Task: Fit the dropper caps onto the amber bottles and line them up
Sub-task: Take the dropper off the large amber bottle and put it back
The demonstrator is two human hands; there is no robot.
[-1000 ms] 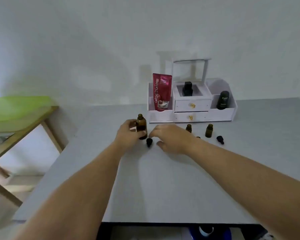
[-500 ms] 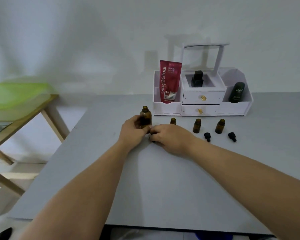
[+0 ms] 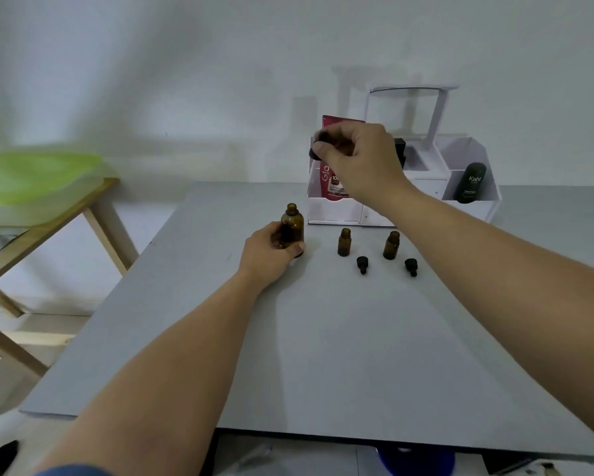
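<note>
So far no bottle wears a cap; the fitting has only begun, by my reading.

Left to right. Left hand (image 3: 271,252) curls round the base of the big bottle (image 3: 292,225), steadying it upright on the table (image 3: 323,355); neck open. Right hand (image 3: 357,159) is raised well above the table, up and to the right of that bottle, fingertips pinched on a black cap (image 3: 313,153). Most of the cap is hidden by the fingers, and whether a dropper stem hangs below I cannot tell. Next comes a small bottle (image 3: 344,242), uncapped, with a loose cap (image 3: 362,264) lying just to its front right. Then another small bottle (image 3: 391,245), also uncapped, its loose cap (image 3: 411,266) lying likewise.

Count: three amber bottles, one big and two small. Three black caps, one held and two on the table. Fitted: none.

Left to do, as I judge it: bring the held cap down onto the big bottle's neck and seat it, then cap both small bottles, then set all three in a row. The small pair stands roughly side by side; the big one sits a little further back.

Behind: white organiser (image 3: 405,207) holding a red tube (image 3: 333,185) and a dark bottle (image 3: 469,183).
</note>
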